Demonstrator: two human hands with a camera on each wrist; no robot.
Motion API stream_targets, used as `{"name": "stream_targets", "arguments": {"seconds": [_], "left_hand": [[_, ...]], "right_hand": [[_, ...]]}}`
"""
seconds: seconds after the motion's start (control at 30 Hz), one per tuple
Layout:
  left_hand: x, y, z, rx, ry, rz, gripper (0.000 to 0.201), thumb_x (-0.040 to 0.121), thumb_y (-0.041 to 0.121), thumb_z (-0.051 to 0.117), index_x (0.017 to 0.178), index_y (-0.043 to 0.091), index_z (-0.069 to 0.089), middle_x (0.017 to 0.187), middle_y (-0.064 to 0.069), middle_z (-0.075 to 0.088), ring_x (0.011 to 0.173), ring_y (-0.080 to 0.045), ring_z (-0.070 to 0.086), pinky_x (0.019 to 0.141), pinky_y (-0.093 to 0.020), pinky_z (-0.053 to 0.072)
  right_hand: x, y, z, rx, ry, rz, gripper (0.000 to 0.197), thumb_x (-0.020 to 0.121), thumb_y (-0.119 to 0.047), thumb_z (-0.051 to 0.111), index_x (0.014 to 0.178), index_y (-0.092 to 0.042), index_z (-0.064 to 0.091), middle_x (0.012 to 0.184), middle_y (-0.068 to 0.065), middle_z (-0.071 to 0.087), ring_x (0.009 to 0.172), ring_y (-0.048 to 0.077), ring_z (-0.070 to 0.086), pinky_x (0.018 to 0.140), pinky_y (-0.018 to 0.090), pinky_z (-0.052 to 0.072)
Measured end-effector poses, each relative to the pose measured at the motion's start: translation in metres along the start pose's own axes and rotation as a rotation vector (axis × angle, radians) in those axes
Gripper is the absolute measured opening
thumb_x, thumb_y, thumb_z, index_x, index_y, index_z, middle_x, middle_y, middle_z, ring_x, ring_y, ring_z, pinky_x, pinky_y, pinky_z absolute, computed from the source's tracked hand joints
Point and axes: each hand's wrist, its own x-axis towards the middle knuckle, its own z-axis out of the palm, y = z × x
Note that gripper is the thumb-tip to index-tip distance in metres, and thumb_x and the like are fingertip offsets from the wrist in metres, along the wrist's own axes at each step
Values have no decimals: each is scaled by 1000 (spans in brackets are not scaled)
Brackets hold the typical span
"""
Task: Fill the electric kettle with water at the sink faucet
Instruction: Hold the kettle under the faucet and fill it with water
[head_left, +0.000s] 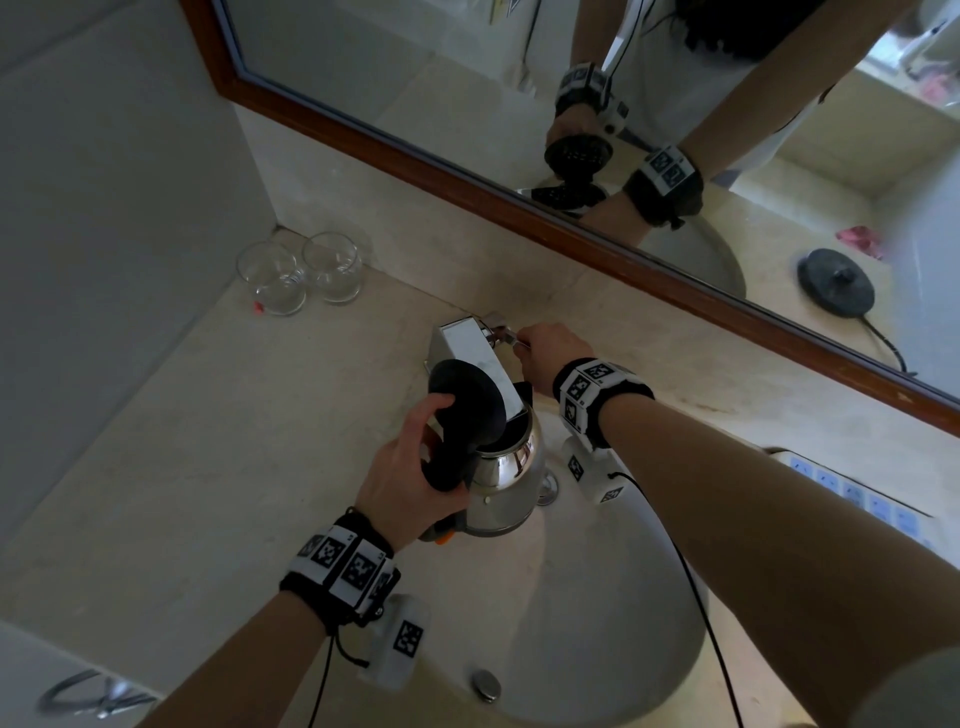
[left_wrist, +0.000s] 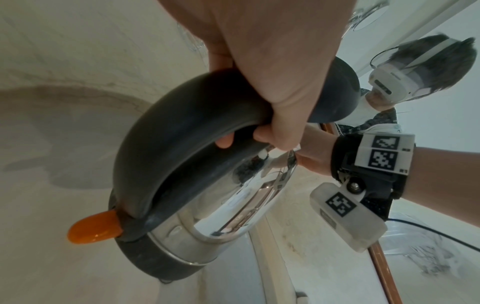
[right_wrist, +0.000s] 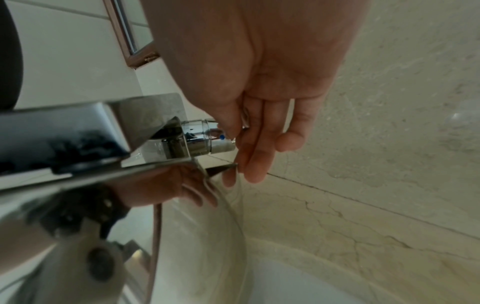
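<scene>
My left hand (head_left: 410, 467) grips the black handle (left_wrist: 182, 127) of a steel electric kettle (head_left: 511, 462) and holds it over the sink basin (head_left: 597, 597). Its black lid (head_left: 470, 400) stands open, and the mouth sits right under the chrome box-shaped faucet spout (head_left: 467, 348). An orange switch (left_wrist: 94, 228) sticks out at the handle's foot. My right hand (head_left: 548, 353) reaches behind the spout and pinches the thin faucet lever (head_left: 511, 339) between thumb and fingers (right_wrist: 255, 164), beside the chrome valve (right_wrist: 205, 135). No stream of water shows.
Two empty glasses (head_left: 270, 280) (head_left: 332, 265) stand in the counter's back left corner. A wood-framed mirror (head_left: 519, 197) runs along the wall just behind the faucet. A white power strip (head_left: 857, 493) lies on the counter at the right. A cable (head_left: 696, 597) trails from my right wrist across the basin.
</scene>
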Motion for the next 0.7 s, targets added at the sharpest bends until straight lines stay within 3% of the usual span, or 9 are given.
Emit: {"name": "stream_targets", "arguments": {"seconds": [0.27,0.47,0.6,0.7], "left_hand": [[0,-1,1,1,10,6,87,61,15,80,123,46,27,87,-3,65,63,-16,65,55,-25,53],[0,-2,1,-8,0,-6,89,60,15,81,125,43,27,91,-2,65,66,-12,65,56,-15,48],[0,-2,1,-7,-9,-14,89,60,13,80,125,44,27,91,-2,64,66,-11,65,55,-15,48],[-1,-2,0,-12,-5,-17,89,60,13,80,125,44,27,91,0,63,66,-10,64,55,-13,47]], "right_hand": [[-1,-1,-1,-3,1,8,24,96,-24,46,106,-13,65,100,11,67,76,26,55,67,32,42],[-3,-2,-2,-6,1,7,24,96,-23,46,106,-13,65,99,11,67,77,27,55,67,32,42],[-3,-2,-1,8,4,11,25,96,-25,45,104,-13,65,92,9,63,83,29,62,67,32,43],[-3,-2,-1,5,8,8,26,97,-26,44,106,-14,65,98,11,67,79,27,58,68,32,43]]}}
